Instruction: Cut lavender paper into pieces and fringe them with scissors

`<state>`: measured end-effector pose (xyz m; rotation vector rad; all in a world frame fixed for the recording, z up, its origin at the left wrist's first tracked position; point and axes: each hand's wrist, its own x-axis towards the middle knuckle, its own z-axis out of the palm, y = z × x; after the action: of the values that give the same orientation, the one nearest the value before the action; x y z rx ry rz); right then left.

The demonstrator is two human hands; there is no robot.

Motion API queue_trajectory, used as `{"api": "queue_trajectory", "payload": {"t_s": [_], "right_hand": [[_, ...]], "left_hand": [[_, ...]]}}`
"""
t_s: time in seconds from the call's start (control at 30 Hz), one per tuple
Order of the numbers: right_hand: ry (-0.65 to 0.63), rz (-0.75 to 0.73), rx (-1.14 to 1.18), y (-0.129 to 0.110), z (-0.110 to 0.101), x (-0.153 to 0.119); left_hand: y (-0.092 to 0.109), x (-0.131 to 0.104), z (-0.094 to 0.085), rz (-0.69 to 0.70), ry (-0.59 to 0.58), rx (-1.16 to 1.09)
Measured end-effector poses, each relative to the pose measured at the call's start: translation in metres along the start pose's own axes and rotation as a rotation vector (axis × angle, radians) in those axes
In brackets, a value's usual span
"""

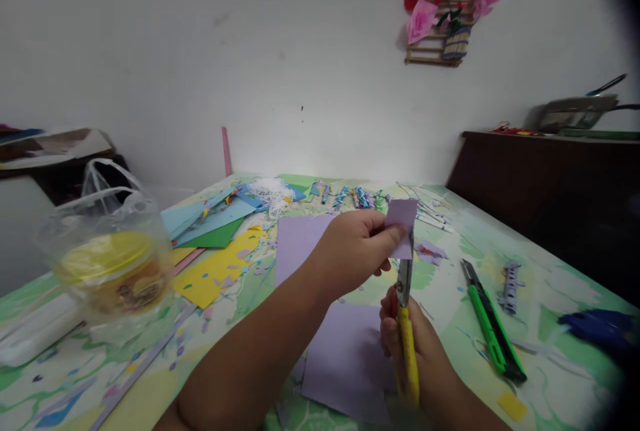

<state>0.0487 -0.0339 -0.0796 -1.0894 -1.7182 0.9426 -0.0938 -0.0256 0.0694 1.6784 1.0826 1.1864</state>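
Pinched in my left hand [357, 244] is a small rectangle of purple paper [401, 212], raised above the table. My right hand [417, 338] grips yellow-handled scissors [407, 344] with the blades pointing up. The blades meet the right edge of the paper piece; whether they cut into it I cannot tell. Beneath my hands lies a larger purple sheet [345, 358], and another purple sheet [300, 244] is partly hidden behind my left forearm. Right of my right hand lies a green utility knife [493, 324].
Left stands a plastic bag [165, 238] around a yellow-lidded tub [120, 261]. Coloured sheets, a yellow paper [210, 274] and white string [275, 194] lie behind. Rolled paper pieces [357, 196] line the back. A blue glue gun-like object [600, 328] and a purple paper strip [511, 288] are right.
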Motion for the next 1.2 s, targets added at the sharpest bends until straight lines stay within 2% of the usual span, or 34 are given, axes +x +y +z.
{"api": "queue_trajectory", "payload": {"t_s": [0.3,0.6,0.97,1.2], "right_hand": [[-0.009,0.006,0.051,0.005,0.002,0.003],[-0.036,0.075,0.07,0.0,-0.001,0.003],[-0.04,0.031,0.016,-0.008,-0.005,0.005],[0.019,-0.017,0.007,-0.008,-0.004,0.002]], "left_hand": [[-0.006,0.003,0.01,0.003,0.01,-0.086],[-0.003,0.003,0.007,-0.01,0.005,-0.083],[0.005,-0.001,0.003,-0.066,-0.014,-0.006],[-0.001,-0.001,0.01,-0.002,-0.016,-0.078]]}}
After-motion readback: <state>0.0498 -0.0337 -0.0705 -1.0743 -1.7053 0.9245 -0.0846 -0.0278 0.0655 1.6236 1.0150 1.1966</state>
